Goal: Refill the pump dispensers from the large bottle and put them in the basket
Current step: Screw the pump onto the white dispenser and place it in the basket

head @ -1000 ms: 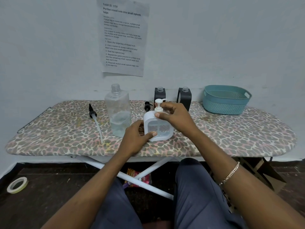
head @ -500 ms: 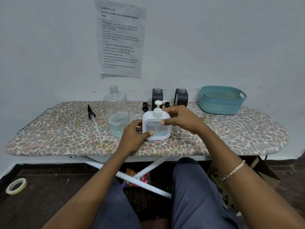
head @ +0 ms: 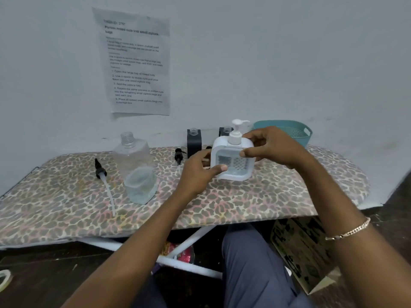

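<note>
white dispenser (head: 232, 165) is held in both hands over the middle of the ironing board (head: 278, 196), white pump seated on its neck, nozzle pointing right. can't tell if the base touches the cover
left hand (head: 196, 173): curled round the lower left side, thumb pressed on the front face near the bottom corner
right hand (head: 274, 147): grips the upper right corner, thumb on the front, fingers wrapped behind
large bottle (head: 138, 172): upright left of the hands, uncapped, clear liquid low in the body
first black dispenser (head: 194, 143): upright at the back by the wall, neck open
second black dispenser (head: 224, 131): beside it, mostly hidden behind the white one, neck open too
loose black pump (head: 100, 171): lies on the cover left of the large bottle, tube running toward the near edge
second black pump (head: 178, 154): lies just in front of the first black dispenser
basket (head: 289, 132): teal, back right of the board, behind the right hand, inside not visible
printed sheet (head: 138, 63) hangs on the wall above the large bottle, text blurred
bracelet (head: 349, 230) on the right wrist, cardboard box (head: 300, 247) on the floor under the board's right end, tape roll (head: 3, 282) at the left floor edge
</note>
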